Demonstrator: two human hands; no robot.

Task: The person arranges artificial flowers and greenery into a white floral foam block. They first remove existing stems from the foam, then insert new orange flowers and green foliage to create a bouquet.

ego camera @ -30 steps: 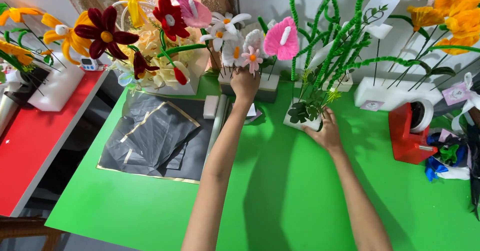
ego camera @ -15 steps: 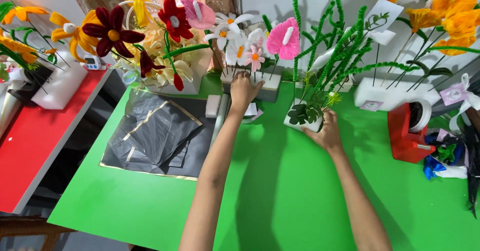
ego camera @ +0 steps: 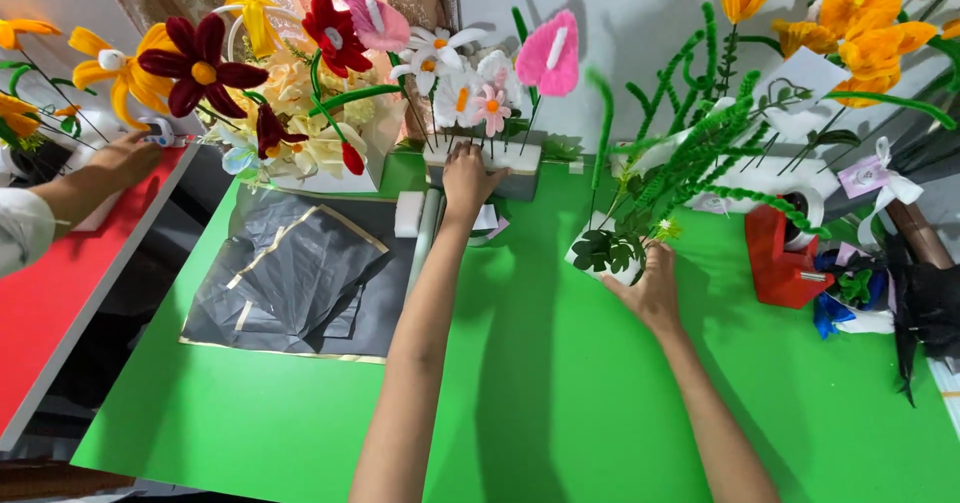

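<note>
Now the left hand (ego camera: pixel 470 176) sits lower than it did a second ago: then its fingers were up among the flower heads, and now they curl down over the near edge of the white foam block (ego camera: pixel 500 155), gripping or pressing it (which of the two is hard to tell). That block stands at the back of the green table (ego camera: pixel 560 383), with daisies (ego camera: pixel 452 93) and a pink flower (ego camera: pixel 548 55) stuck upright in it on thin stems. The right hand (ego camera: pixel 650 285) has hardly moved; its fingers cup the small white pot (ego camera: pixel 605 255) of dark leaves and tall green fuzzy stems (ego camera: pixel 690 143), holding it steady just right of the block. So the reach into the blooms looks finished, and the hands have settled on the two bases. Left of the forearm lies crumpled black paper (ego camera: pixel 300 283); a red tape dispenser (ego camera: pixel 785 258) stands to the right. At the far left another person's hand (ego camera: pixel 125 158) rests on the red table (ego camera: pixel 70 303).
</note>
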